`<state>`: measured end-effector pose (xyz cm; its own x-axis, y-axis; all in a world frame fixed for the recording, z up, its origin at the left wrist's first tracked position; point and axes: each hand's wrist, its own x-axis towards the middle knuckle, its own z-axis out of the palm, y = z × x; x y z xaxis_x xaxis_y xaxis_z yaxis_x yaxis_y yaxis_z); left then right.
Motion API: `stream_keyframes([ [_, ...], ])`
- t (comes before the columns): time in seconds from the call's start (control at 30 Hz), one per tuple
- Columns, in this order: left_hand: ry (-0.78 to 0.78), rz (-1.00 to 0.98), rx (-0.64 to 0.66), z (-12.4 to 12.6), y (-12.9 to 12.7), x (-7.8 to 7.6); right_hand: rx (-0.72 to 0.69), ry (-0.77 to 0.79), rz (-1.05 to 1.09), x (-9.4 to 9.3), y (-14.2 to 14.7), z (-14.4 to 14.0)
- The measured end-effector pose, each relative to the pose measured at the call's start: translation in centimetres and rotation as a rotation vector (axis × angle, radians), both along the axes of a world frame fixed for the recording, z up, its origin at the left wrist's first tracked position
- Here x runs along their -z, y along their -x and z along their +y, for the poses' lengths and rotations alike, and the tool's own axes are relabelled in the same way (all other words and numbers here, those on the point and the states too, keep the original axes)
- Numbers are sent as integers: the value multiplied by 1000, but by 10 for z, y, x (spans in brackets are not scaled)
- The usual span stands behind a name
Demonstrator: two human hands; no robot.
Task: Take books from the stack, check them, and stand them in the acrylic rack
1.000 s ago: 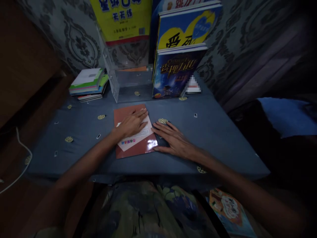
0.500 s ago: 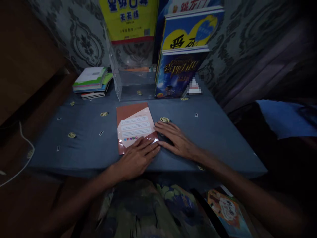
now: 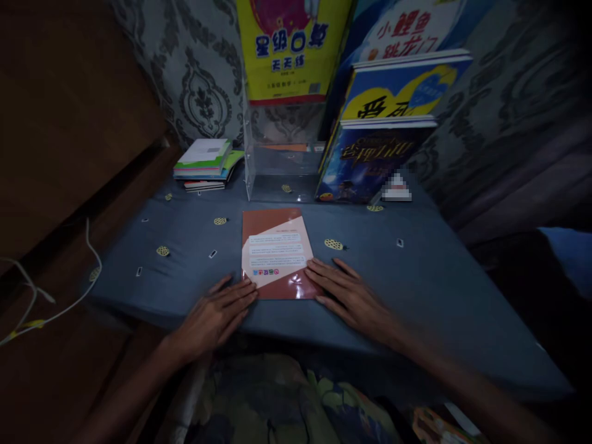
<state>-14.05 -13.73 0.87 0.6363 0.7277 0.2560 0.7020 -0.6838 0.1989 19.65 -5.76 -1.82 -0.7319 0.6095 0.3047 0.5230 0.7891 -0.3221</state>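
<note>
Both your hands lie flat, fingers spread: left hand (image 3: 213,316) and right hand (image 3: 352,297) flank the brown booklet (image 3: 276,253); a clear stand (image 3: 282,160) and upright books (image 3: 374,157) sit behind it.

view: head, single camera worn by the person | aim: forward and down over the worktop (image 3: 416,271) toward the patterned wall (image 3: 198,92) | range: close, both forearms enter from the bottom edge, upright books (image 3: 383,154) at far end | overlap: none, only one view
</note>
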Motion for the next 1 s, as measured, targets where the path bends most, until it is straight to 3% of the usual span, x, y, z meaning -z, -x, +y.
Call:
stream_keyframes([
  [0.2, -13, -14, -73, 7, 5, 2, -22, -63, -57, -14, 13, 6],
  [0.33, -31, -46, -72, 6, 3, 3, -141, -24, -90, -23, 59, 22],
  [0.47, -46, -67, -82, 5, 2, 6, -222, 26, -160, -26, 118, 61],
  [0.6, -37, -95, -96, 5, 2, 9, -96, 55, -185, -26, 158, 110],
  [0.7, 1, -114, -104, 5, 2, 8, -4, 59, -179, -25, 173, 129],
  [0.83, 49, -146, -117, 5, 2, 5, -34, 50, -193, -20, 171, 112],
  [1.0, 150, -175, -211, 5, 2, 0, -242, 43, -161, -12, 138, 45],
])
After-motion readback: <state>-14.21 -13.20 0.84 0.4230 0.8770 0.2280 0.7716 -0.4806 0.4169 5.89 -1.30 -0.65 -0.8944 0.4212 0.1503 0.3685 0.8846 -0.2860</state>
